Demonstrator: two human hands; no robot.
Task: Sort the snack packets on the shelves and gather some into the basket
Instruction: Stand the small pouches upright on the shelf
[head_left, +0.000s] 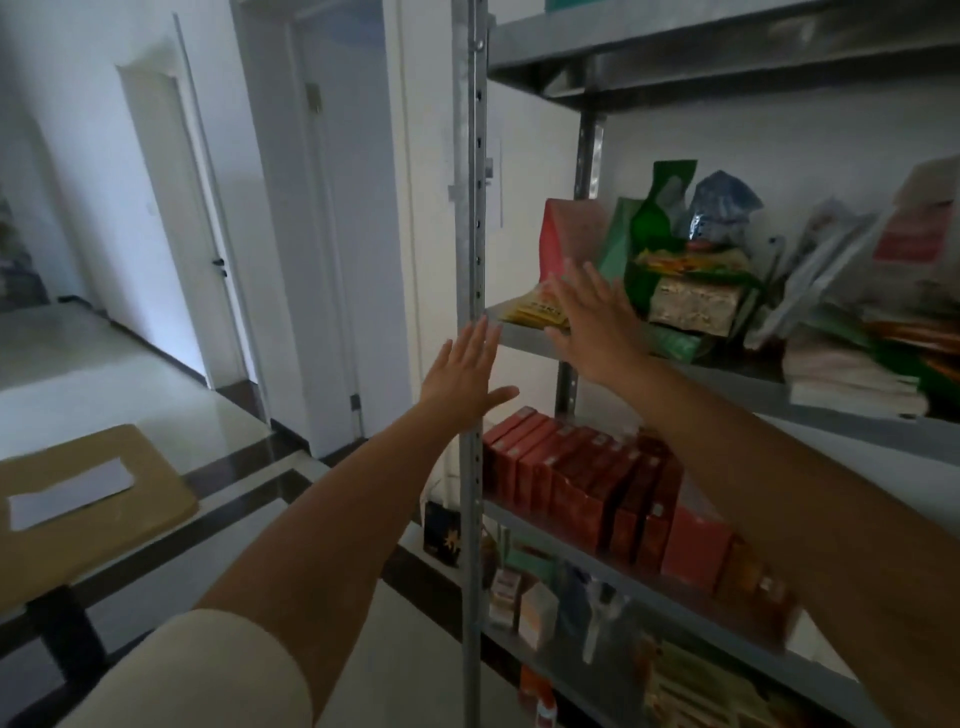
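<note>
White walls and white doors fill the room to the left of both hands. A tall grey metal shelf rack (675, 47) stands right in front of them.

The left hand (467, 369) is up in front of the rack's thin metal post with holes (474, 208). Its fingers are straight and close together, and its thumb sticks out to the side. It holds nothing.

The right hand (597, 322) is a bit higher and to the right of the left hand. It is flat and wide open, with the fingers spread. It reaches in over the middle shelf and holds nothing. A flat yellow snack packet (535, 312) lies just to its left. I cannot tell if the hand touches it. A tall red pouch (566, 234) stands just above the fingertips. A shiny green pouch (660, 218) and a crinkly blue bag (722, 208) stand up and to the right of this hand, in a messy pile of packets.

Below the right arm, a row of red boxes (582, 467) stands on the next shelf down.

Far down to the left of the left hand is a brown wooden table (104, 545) with a white sheet of paper (67, 491) on it.
</note>
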